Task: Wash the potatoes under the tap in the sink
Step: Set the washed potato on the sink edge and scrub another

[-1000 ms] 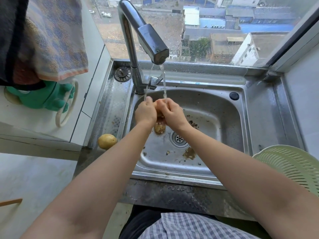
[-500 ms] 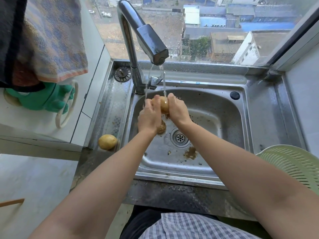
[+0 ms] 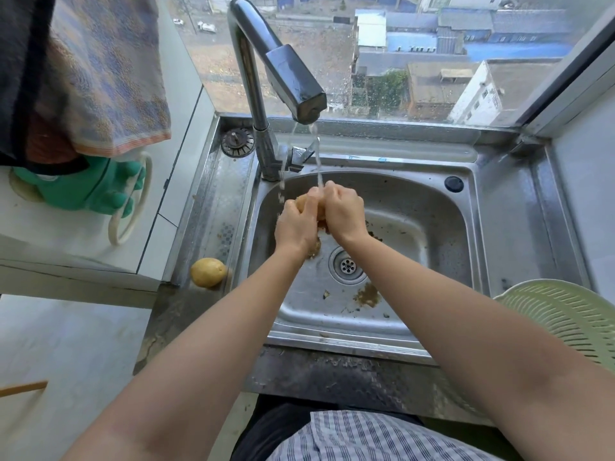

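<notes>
Three potatoes in view. The held potato [image 3: 304, 202] is over the back-left part of the sink [image 3: 432, 207], directly under the tap [image 3: 286, 71]. It is clamped between both hands: the left hand [image 3: 294, 224] curls round its left side and the right hand [image 3: 344, 211] wraps its right side, fingers tight on it. The water stream [image 3: 317, 154] lands where the two hands meet. The second potato [image 3: 314, 249], muddy, lies on the basin floor just left of the drain [image 3: 347, 266], mostly hidden under the left wrist. The third potato [image 3: 208, 272] sits outside the basin on the sink's left ledge, near the front-left corner. A brown dirt patch [image 3: 366, 294] is on the basin floor just in front of the drain. A loose strainer plug [image 3: 237, 142] lies at the back-left corner beside the tap base, and a black cap [image 3: 453, 184] at the back-right of the rim. A pale green colander [image 3: 565, 321] overlaps the front-right corner. A green rubber glove [image 3: 90, 188] and towel [image 3: 109, 71] are left of the sink.
</notes>
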